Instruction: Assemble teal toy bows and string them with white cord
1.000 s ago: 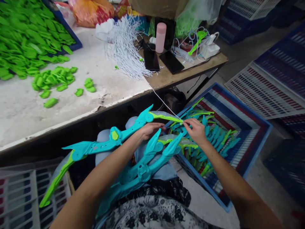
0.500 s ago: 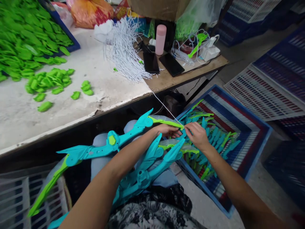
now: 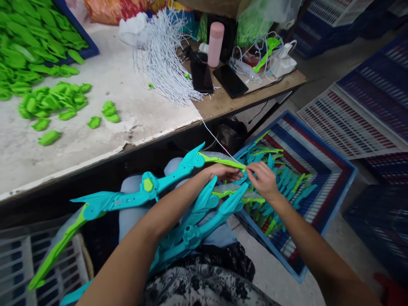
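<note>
Nearest, against the patterned clothing [image 3: 197, 282], spare turquoise bows [image 3: 208, 227] lie across the lap, probably kept there to be within easy reach; just beyond them the worked bow [image 3: 165, 181] slants over the knees [image 3: 130, 187], which seem to take its weight and leave both hands for its right end; its other end juts over a white slatted crate [image 3: 17, 244], a likely snag if the bow swings.

The left hand [image 3: 225, 172] sits beneath the tip of the green limb [image 3: 223, 161], fingers partly curled (whether they grip or merely steady it, I cannot tell); the right hand [image 3: 263, 178] is pinched closed at that same tip, where the white cord [image 3: 219, 143] meets it; the exact contact is hidden by the fingers.

Beyond the right hand, the striped crate [image 3: 314, 157] carries turquoise and green parts [image 3: 288, 180], gathered towards its left edge; a strip of floor runs between its near corner and the lap, giving the right elbow some room.

The desk's [image 3: 137, 102] front edge passes close behind the bow, so space for lifting it forward looks tight; the cord trails over that edge from a bundle of cords [image 3: 168, 63]; green pieces [image 3: 54, 100] spread to the left, while two phones [image 3: 202, 77] and a pink bottle [image 3: 216, 44] stand towards the right corner.
</note>
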The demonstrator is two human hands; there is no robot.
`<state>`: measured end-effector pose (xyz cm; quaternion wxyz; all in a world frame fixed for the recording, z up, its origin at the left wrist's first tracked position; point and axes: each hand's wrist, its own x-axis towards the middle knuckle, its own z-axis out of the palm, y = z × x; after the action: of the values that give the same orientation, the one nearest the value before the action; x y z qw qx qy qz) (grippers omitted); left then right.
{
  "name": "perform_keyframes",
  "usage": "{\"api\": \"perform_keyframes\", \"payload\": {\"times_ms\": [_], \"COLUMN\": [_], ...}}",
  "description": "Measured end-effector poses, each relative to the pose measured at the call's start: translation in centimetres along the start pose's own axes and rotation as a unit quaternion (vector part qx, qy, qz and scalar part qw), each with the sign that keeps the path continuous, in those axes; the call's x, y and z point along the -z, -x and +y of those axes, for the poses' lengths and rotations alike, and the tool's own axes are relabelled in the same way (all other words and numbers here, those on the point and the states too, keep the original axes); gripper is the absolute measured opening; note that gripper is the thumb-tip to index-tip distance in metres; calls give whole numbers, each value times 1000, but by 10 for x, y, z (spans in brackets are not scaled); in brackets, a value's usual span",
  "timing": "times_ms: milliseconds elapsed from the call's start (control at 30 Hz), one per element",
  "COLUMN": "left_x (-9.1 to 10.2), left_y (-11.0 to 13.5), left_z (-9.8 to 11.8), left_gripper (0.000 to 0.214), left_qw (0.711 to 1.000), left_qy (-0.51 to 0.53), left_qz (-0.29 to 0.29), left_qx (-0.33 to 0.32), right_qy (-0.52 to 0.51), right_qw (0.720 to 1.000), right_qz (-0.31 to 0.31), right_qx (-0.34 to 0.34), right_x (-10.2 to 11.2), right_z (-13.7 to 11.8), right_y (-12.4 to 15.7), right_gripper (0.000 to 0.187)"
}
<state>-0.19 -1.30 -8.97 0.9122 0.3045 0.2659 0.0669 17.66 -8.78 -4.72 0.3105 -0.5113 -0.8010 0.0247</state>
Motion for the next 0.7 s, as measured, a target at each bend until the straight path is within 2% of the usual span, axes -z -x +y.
{"api": "perform_keyframes", "payload": {"times_ms": [167,300,500,700], "left_x": [1,3,3,2], "left_y": [0,-3,-4,-4], "left_z": [-1,-3,-2,-1], "left_gripper": [13,15,16,18], "left_qw": [1000,1000,1000,1000], "left_qy": [7,10,11,15], "left_qz": [-2,-9,-13,-6], "left_qx": [5,11,21,-3], "right_qy": [34,26,-35,-39], "right_qw": [998,998,999,995], "right_qz": [-38,-30,22,53], "right_qx": [26,39,-15,-81], "right_x": [-2,-8,-9,-14], "right_z": [3,1,-4,-3], "right_y": [4,5,7,11], "right_gripper": [16,16,9,9]}}
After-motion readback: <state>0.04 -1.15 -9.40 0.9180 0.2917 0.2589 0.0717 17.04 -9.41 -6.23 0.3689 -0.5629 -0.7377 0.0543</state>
